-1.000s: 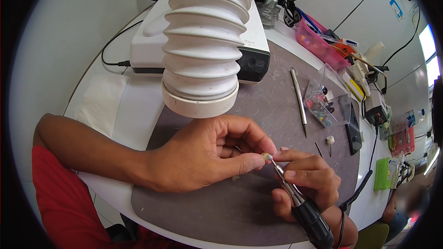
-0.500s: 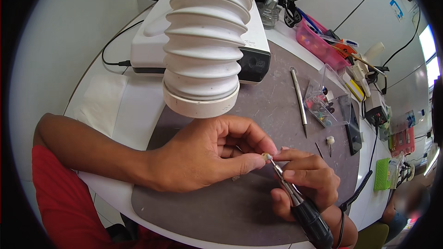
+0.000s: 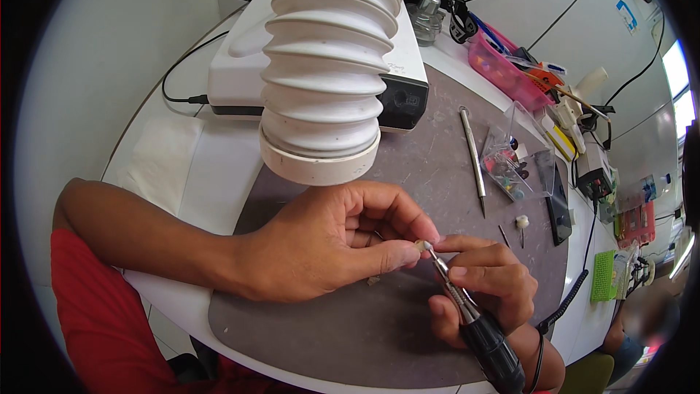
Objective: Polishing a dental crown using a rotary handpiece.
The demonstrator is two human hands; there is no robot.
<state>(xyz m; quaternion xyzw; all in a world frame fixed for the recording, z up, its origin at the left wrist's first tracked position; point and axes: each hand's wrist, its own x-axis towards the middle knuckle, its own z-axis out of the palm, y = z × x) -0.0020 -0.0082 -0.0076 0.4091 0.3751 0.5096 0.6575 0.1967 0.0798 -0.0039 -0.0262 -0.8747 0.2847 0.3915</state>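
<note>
My left hand [image 3: 332,241] pinches a tiny pale piece [image 3: 421,246] between thumb and fingertips, low over the grey work mat [image 3: 430,168]. In my right hand [image 3: 485,284] is a slim rotary handpiece [image 3: 477,328] with a black grip and metal nose, held like a pen. Its tip touches the pale piece. A coiled black cord [image 3: 565,303] runs off from the handpiece to the right.
A white ribbed suction hose [image 3: 328,66] hangs just above my hands, before a white box machine [image 3: 244,76]. On the mat lie a metal probe [image 3: 474,160], a clear case of small bits [image 3: 518,164], a loose bur [image 3: 521,225] and a pink tray [image 3: 503,66].
</note>
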